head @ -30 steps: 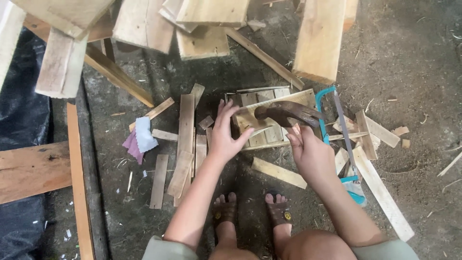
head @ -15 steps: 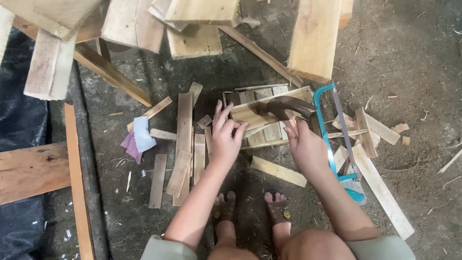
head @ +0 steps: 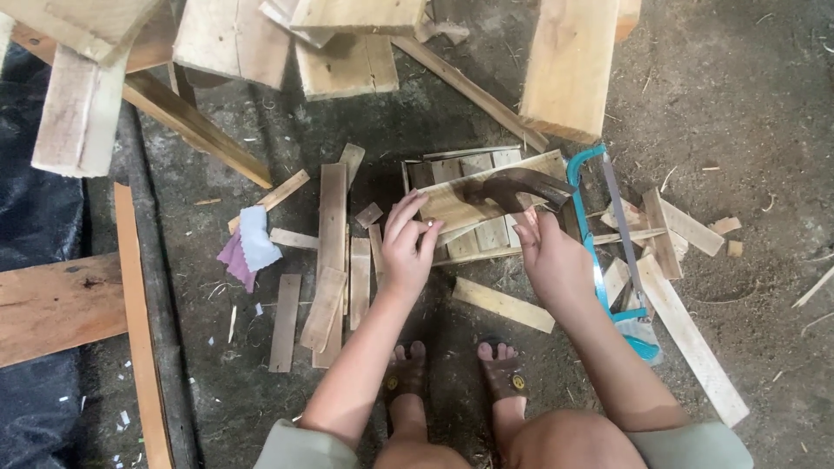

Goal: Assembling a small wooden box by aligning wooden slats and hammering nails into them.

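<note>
**Hands at a small slatted wooden frame on a dirt floor**

Big pale planks (head: 569,65) lean at the far side. The slatted wooden frame (head: 473,208) lies on the ground just beyond the sandalled feet. A blue hacksaw (head: 599,252) lies right of it. The right hand (head: 552,260) grips a dark hammer (head: 512,187) over the frame. The left hand (head: 408,247), fingers loosely curled, pinches something too small to identify at the frame's left edge.
</note>
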